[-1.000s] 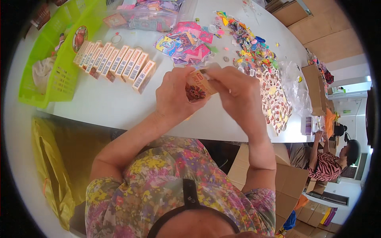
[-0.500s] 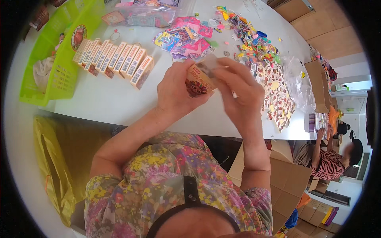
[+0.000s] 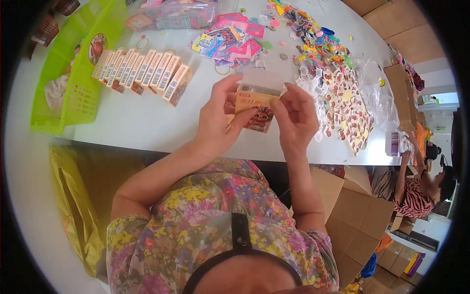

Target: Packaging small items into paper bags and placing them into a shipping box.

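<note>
A small orange-and-yellow printed carton [image 3: 258,122] is held up over the white table, its pale top flap [image 3: 263,78] raised so that its mouth shows. My left hand [image 3: 219,113] grips its left side, thumb across the front. At the upper right corner, my right hand [image 3: 297,111] pinches the edge near the flap, thumb on the front. Whatever lies inside the carton cannot be made out. To the left, several matching cartons [image 3: 177,84] stand in a slanting row, sides with barcodes showing.
A lime green basket [image 3: 81,105] stands at far left, a clear plastic tub [image 3: 181,18] at the back. Colourful cards [image 3: 227,44], a heap of small plastic trinkets [image 3: 318,46] and many small printed pieces [image 3: 350,105] cover parts of the table [image 3: 132,120]. Another person [image 3: 416,193] works at right.
The carton has turned more upright and its flap now stands up in clear view. My right hand has moved from over its top to its right corner.
</note>
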Demonstrator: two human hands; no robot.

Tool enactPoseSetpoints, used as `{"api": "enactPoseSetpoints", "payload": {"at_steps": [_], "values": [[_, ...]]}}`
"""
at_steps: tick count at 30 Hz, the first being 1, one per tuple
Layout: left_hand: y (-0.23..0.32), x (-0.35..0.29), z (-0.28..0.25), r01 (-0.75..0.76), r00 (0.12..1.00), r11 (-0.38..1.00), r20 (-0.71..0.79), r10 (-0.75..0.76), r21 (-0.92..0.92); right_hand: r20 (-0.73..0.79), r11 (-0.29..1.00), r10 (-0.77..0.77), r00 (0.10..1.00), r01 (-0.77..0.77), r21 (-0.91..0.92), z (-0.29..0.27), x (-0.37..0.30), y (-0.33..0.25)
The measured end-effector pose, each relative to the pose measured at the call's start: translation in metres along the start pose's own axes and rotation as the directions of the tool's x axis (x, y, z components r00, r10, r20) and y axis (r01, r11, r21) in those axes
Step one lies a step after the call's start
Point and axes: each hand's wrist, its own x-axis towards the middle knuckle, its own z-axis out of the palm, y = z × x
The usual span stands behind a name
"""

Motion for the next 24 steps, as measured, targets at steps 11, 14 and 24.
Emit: {"api": "enactPoseSetpoints", "payload": {"at_steps": [11, 14, 24], "values": [[0.000, -0.047, -0.036, 0.145, 0.936, 0.987, 0.314, -0.161, 0.073, 0.264, 0.935, -0.183, 0.947, 0.250, -0.251, -0.010, -0.047, 0.022], [-0.007, -0.056, -0.038, 0.299, 0.892, 0.954, 0.359, -0.276, -0.009, 0.272, 0.979, 0.155, 0.950, -0.185, 0.088, -0.008, -0.057, 0.033], [-0.007, -0.037, -0.027, 0.221, 0.944, 0.974, 0.261, -0.202, -0.049, 0.502, 0.995, 0.096, 0.860, -0.063, -0.081, -0.033, -0.034, 0.016]]}}
